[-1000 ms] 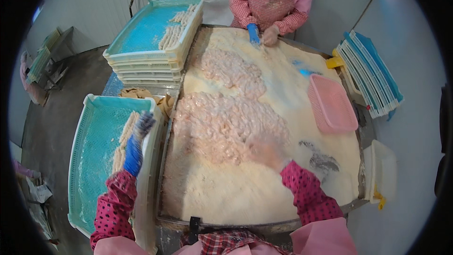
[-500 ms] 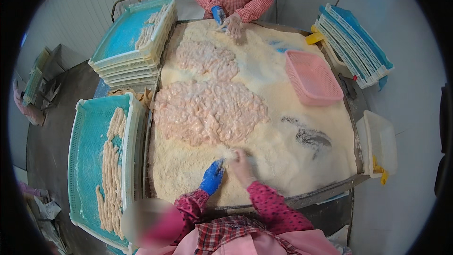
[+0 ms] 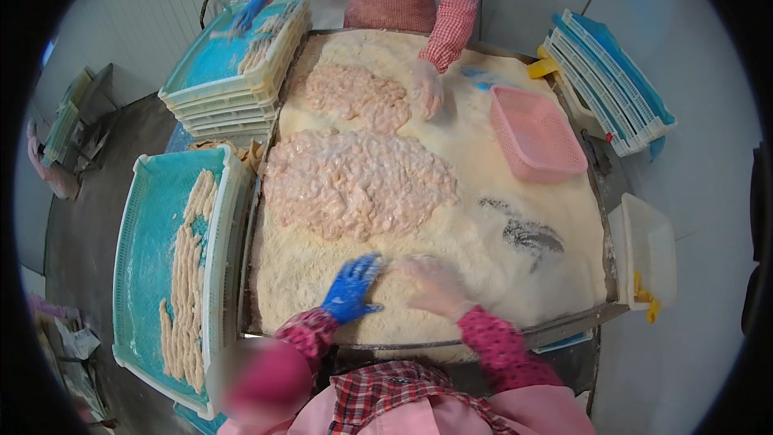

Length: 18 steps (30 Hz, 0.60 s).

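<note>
My left hand (image 3: 351, 290), in a blue glove, lies low over the pale flour-like powder (image 3: 294, 278) at the near side of the table, fingers spread. Close to its right is my right hand (image 3: 439, 287), pale and blurred by motion, with its fingers stretched toward the left hand. No held item shows in either hand; anything under the palms is hidden. Just beyond my hands sits a wide, wet heap of pale pink raw meat pieces (image 3: 362, 184). A smaller meat heap (image 3: 358, 95) lies behind it.
At left stands a tray (image 3: 129, 274) lined in blue-green, holding long coated meat strips (image 3: 187, 298). Stacked trays (image 3: 229, 105) rise behind it. A pink basket (image 3: 538, 133) sits on the powder at right, near more trays (image 3: 612, 84). Opposite, a co-worker's blue-gloved hand (image 3: 251, 12) reaches over the stack.
My hands were close together with fingers drawn in; now they are apart and spread over the powder. The co-worker's hands have separated, one moving left to the stacked trays.
</note>
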{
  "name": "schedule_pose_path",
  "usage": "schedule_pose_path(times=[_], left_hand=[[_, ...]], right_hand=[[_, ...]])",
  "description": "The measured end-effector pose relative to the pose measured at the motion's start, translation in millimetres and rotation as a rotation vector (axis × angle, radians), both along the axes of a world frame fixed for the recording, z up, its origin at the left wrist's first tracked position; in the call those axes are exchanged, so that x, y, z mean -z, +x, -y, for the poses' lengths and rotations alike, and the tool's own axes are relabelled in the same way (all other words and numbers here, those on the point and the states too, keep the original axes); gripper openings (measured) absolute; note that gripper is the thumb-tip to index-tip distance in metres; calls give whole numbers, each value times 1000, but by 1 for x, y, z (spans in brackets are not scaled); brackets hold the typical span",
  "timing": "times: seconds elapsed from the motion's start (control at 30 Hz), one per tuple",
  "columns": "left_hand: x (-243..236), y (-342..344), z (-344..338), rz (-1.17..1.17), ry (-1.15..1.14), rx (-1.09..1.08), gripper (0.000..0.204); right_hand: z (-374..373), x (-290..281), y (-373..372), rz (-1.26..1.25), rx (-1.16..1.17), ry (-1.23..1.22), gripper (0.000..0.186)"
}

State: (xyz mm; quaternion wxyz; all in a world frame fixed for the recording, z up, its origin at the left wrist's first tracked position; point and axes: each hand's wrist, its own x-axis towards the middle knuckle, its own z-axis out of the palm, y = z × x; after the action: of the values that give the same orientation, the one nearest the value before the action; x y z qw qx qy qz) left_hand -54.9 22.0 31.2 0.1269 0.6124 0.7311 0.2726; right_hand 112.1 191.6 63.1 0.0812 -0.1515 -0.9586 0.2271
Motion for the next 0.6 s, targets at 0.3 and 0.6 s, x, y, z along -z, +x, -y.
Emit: schedule_pose_path(times=[0.3, 0.6], left_hand=[[25, -16, -7, 2, -131, -67, 38], [20, 30, -20, 1659, 208, -221, 41]], right_hand=[[-41, 9, 52, 261, 297, 90, 32], [28, 13, -34, -312, 221, -9, 50]])
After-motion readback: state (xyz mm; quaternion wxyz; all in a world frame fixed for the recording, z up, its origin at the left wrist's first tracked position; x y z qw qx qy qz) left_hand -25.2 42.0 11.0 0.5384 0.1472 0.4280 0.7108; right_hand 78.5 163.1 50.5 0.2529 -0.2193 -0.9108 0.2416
